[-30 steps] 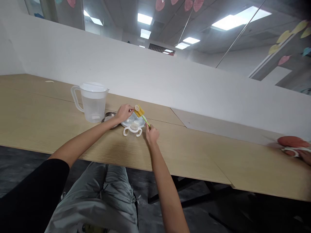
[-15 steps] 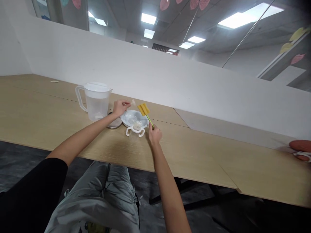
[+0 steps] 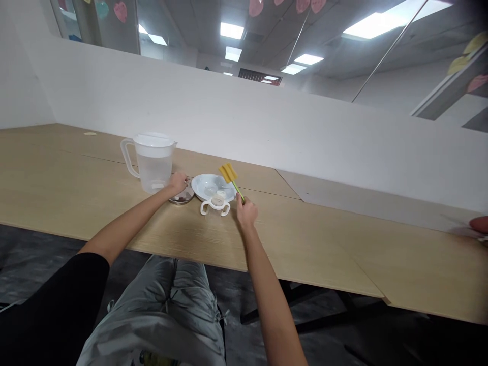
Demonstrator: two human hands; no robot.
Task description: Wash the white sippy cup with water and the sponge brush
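Note:
My right hand [image 3: 247,211] grips the green handle of a sponge brush [image 3: 229,173], whose yellow foam head points up and left above the bowl's right side. Over a shallow metal dish [image 3: 183,200] is my left hand [image 3: 178,183], its fingers bent together; what they hold, if anything, is hidden. Small pieces lie in the dish, too unclear to name. Right of the dish stands a white bowl [image 3: 196,186] with something clear in it. In front of the bowl is a clear cup with a white two-handled ring [image 3: 215,205].
A lidded plastic pitcher [image 3: 154,162] stands behind and left of my left hand, with its handle to the left. A small pale flat piece [image 3: 90,133] lies far left on the wooden table [image 3: 305,239]. At the right edge a reddish object [image 3: 479,224] is partly visible. A white wall [image 3: 247,122] backs the table.
My left hand has moved down and left from above the bowl to the metal dish. The small whitish piece it held is no longer visible in its fingers. My right hand barely moved.

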